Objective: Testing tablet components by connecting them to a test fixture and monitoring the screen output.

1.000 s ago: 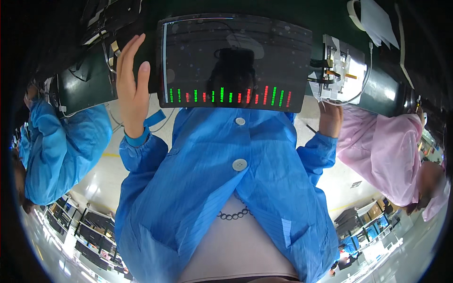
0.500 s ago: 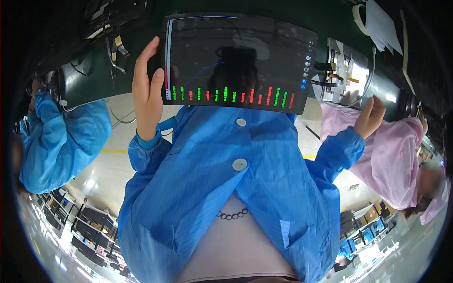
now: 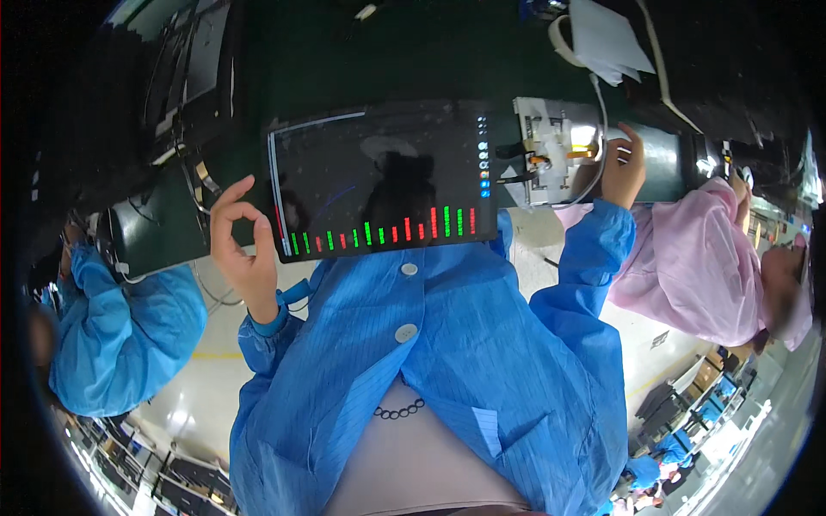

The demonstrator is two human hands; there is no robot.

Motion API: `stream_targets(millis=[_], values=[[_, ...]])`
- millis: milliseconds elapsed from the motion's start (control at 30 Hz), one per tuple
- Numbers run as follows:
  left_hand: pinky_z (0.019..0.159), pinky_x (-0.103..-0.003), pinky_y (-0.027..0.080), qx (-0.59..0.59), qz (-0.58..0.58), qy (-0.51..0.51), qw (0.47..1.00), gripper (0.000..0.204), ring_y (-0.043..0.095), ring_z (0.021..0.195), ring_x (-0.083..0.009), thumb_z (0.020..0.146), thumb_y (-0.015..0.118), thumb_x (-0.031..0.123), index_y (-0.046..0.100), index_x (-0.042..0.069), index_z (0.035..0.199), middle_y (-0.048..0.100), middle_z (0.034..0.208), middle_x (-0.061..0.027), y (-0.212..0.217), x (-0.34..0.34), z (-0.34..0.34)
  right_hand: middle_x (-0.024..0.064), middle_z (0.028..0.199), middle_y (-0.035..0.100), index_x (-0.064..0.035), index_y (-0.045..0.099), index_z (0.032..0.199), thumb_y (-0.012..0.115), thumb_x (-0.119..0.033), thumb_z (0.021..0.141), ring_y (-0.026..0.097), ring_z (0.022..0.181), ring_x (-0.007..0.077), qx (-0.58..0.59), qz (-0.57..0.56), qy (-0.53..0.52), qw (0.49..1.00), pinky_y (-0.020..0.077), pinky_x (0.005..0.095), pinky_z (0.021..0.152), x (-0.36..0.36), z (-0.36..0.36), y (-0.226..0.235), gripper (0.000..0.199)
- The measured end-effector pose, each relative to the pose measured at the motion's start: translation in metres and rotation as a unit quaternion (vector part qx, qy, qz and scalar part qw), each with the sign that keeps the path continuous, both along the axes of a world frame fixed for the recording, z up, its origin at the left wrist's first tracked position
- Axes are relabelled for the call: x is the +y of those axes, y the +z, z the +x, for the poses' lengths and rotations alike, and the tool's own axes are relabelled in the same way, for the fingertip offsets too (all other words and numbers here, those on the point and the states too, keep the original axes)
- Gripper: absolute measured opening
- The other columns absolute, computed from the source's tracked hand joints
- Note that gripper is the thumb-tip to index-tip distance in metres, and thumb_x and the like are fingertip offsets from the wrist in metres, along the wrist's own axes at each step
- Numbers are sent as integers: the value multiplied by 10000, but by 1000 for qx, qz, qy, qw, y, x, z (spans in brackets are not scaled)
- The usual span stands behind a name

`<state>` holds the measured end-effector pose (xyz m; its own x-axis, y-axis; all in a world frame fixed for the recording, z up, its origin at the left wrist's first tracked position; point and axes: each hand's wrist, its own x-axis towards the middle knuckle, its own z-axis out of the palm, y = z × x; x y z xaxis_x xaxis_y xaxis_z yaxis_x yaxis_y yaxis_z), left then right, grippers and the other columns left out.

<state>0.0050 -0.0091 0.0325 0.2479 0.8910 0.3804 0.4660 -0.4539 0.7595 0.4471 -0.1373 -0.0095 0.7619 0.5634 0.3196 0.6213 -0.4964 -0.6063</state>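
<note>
A flat black panel with a lit screen (image 3: 379,172) lies on the dark green bench, close against my blue coat. It shows red and green bars of text along its near edge. My left hand (image 3: 243,249) is just left of the panel, its thumb and fingers curved and apart with nothing between them. To the panel's right sits a metal fixture (image 3: 546,138) with pale taped parts, black connectors and an orange flex strip. Beside the fixture's right side, near a white cable (image 3: 602,112), my right hand (image 3: 623,170) is raised with bent, spread fingers and holds nothing visible.
A tape roll (image 3: 564,40) and white sheets (image 3: 607,43) lie at the far right. Dark equipment (image 3: 194,77) stands at the far left. A person in blue (image 3: 129,335) is on my left, another in pink (image 3: 680,258) on my right. A blue strap (image 3: 274,320) circles my left wrist.
The view has shifted, so the panel and bench appear lower and further left. My right hand has come in beside the fixture. My left hand's fingers have bent more.
</note>
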Motion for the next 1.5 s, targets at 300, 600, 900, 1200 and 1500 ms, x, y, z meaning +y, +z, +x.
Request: stream_targets(millis=[300, 600, 900, 1200, 1500], values=[[905, -295, 407, -57, -49, -2, 997, 288, 572, 974, -199, 814, 469, -28, 593, -4, 1073, 617, 1083, -140, -20, 43, -12, 70, 862, 618, -39, 628, 1007, 558, -57, 853, 586, 706, 125, -42, 165, -29, 985, 467, 245, 648, -15, -10, -33, 170], [905, -286, 409, -240, -158, -5, 958, 234, 538, 989, -172, 918, 452, 51, 559, -28, 1111, 579, 1073, -118, -56, 62, -31, 65, 778, 650, 0, 655, 935, 515, -50, 888, 607, 700, 96, -2, 221, -67, 973, 479, 225, 645, -13, -19, -31, 156], [865, -260, 408, -232, -155, 12, 960, 207, 547, 949, -150, 904, 449, 31, 580, -35, 1050, 569, 1004, -84, -51, 60, -20, 69, 760, 654, -7, 664, 916, 522, -44, 877, 611, 692, 102, -22, 196, -70, 978, 478, 225, 636, -15, -15, -34, 152], [819, -261, 437, -167, -132, 44, 976, 194, 580, 896, -151, 880, 471, 33, 611, -27, 1000, 610, 958, -94, -42, 56, -18, 69, 820, 659, -25, 666, 908, 551, -42, 852, 585, 719, 112, -52, 213, -38, 975, 475, 254, 663, -13, -9, -41, 129], [833, -249, 442, -195, -139, -10, 971, 193, 582, 896, -134, 891, 469, 34, 611, -5, 1015, 632, 950, -75, -43, 61, -23, 89, 810, 652, -2, 661, 922, 513, -67, 890, 610, 716, 147, -41, 188, -46, 980, 498, 263, 644, -18, -15, -40, 165]])
